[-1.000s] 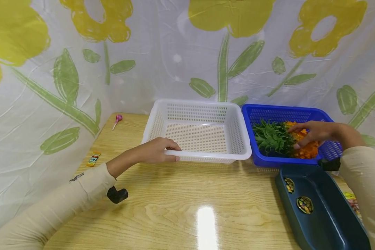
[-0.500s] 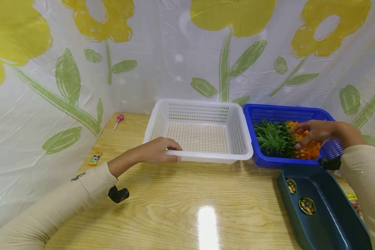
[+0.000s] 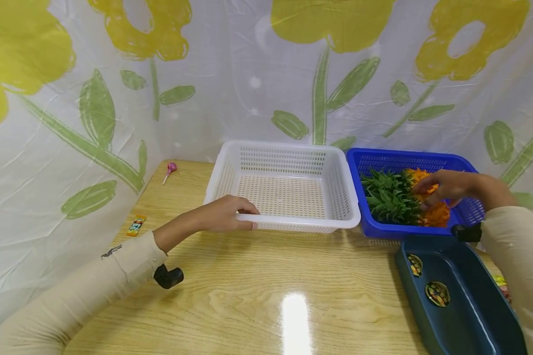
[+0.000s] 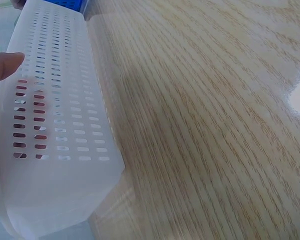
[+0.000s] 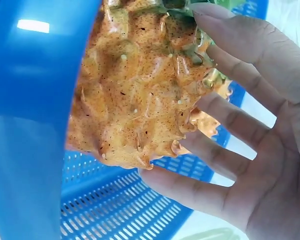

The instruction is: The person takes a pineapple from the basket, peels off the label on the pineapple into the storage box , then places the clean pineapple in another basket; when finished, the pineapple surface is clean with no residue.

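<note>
My left hand (image 3: 224,214) grips the front rim of a white perforated basket (image 3: 293,223), thumb outside and fingers inside. The left wrist view shows the thumb against the basket's outer wall (image 4: 65,185). Inside the blue basket (image 3: 408,154) at right lie pineapples (image 3: 436,217), orange and bumpy, with green leaf crowns (image 3: 388,197) pointing left. My right hand (image 3: 459,186) reaches in from the right and holds the near one. In the right wrist view its thumb lies by the crown and its fingers curve behind the pineapple (image 5: 135,85); another orange piece shows behind.
A dark green tray (image 3: 466,291) with two round stickers (image 3: 437,294) stands in front of the blue basket. A small wrapped candy (image 3: 135,226) and a pink lollipop (image 3: 171,167) lie at left. Colourful packaging (image 3: 501,283) shows beside the right sleeve. A flowered curtain hangs behind.
My right fingers have closed in around the near pineapple, and the fruit and its crown have shifted slightly left. The left hand keeps its grip on the white basket's rim.
</note>
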Available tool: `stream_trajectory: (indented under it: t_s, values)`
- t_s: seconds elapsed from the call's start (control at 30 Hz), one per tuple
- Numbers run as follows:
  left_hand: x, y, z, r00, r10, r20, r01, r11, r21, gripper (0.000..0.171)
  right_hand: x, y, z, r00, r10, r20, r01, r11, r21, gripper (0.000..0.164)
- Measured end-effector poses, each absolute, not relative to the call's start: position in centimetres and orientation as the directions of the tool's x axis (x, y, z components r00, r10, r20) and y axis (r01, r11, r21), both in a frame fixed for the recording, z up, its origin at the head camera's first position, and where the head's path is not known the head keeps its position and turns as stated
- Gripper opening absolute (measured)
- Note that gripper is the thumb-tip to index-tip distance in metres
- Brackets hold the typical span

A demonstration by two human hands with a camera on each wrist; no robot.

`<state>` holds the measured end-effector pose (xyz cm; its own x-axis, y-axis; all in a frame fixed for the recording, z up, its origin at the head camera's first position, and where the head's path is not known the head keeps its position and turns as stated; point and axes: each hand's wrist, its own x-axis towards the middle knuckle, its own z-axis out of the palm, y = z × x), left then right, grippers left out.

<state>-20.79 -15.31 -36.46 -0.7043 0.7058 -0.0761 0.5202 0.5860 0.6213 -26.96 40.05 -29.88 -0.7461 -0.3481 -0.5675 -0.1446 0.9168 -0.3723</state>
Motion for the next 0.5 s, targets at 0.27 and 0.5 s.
stream_trajectory:
  t_s: [0.27, 0.5]
  values:
    - [-20.84, -15.36, -36.53, -0.704, 0.706, -0.07, 0.528, 0.587, 0.614, 0.023, -27.07, 40.13, -30.02, -0.748, -0.345, -0.566, -0.146, 0.918, -0.368, 0.072]
    - [-20.88, -15.4, -36.68, -0.707, 0.704, -0.072, 0.519, 0.585, 0.623, 0.023, -26.95, 40.21, -30.26, -0.76, -0.347, -0.55, -0.154, 0.917, -0.367, 0.071]
